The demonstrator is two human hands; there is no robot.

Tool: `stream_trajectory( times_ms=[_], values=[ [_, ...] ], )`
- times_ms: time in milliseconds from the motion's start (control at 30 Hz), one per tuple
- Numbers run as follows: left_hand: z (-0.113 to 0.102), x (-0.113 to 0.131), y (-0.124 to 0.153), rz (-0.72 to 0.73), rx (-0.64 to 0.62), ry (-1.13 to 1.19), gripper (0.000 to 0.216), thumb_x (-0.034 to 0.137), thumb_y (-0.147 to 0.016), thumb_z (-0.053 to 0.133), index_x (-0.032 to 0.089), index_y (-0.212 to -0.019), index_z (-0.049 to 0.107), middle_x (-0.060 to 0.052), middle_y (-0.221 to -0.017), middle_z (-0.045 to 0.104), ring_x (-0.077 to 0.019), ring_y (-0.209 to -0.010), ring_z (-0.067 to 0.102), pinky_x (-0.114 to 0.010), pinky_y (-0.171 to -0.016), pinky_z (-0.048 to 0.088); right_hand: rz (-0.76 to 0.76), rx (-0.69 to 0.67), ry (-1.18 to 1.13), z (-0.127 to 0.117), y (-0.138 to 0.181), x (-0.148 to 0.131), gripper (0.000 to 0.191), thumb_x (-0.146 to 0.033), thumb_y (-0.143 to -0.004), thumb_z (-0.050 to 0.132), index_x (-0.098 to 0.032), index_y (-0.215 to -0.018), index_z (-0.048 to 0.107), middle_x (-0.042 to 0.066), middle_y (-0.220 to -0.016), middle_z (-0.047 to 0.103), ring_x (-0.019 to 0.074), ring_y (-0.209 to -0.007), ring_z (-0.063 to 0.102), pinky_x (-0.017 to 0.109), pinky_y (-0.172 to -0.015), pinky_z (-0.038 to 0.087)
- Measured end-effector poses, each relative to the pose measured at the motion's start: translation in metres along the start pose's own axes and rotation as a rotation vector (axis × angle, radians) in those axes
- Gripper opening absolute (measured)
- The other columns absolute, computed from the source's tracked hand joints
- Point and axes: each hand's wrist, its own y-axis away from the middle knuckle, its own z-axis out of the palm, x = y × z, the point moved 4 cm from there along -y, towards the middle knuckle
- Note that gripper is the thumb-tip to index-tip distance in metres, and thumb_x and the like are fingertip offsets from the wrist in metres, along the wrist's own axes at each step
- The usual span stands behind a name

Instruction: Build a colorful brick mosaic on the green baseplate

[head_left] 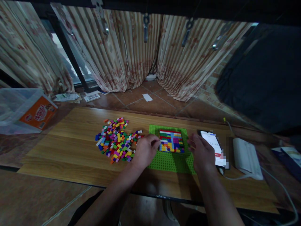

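Brick assembly (171, 141), multicoloured and rectangular, sits on a green studded baseplate (168, 164) on the wood-grain surface (68, 142). Left hand (146, 150): thumb and fingertips drawn close together at the assembly's left edge; cannot tell whether a brick is between them. Right hand (202, 152): fingers partly curled, just beside the baseplate's right edge; cannot tell whether they are apart or together. Loose bricks (118, 141) lie in a heap left of the baseplate.

Markings: clear plastic box (11, 103), far left, carries an orange label (39, 113) with white lettering, not legible. Printed card (92, 96) beyond the surface bears what appears to be a QR-type code. Phone (210, 141), right of the baseplate, has a lit screen with a red band; its text is blurred and partly pixelated.
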Motion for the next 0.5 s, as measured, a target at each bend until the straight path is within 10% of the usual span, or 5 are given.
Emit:
stream_trajectory(
  times_ms=[500],
  values=[
    [0.009,-0.002,0.002,0.005,0.021,-0.006,0.027,0.006,-0.079,0.061,0.020,-0.102,0.069,-0.003,-0.092,0.074,-0.0156,-0.084,0.070,-0.027,-0.079,0.057,0.081,-0.055,-0.101,0.010,0.008,-0.003,0.040,-0.050,-0.065,0.074,-0.018,-0.088,0.070,0.006,-0.088,0.073,0.0176,-0.076,0.068,0.024,-0.056,0.046]
  ],
)
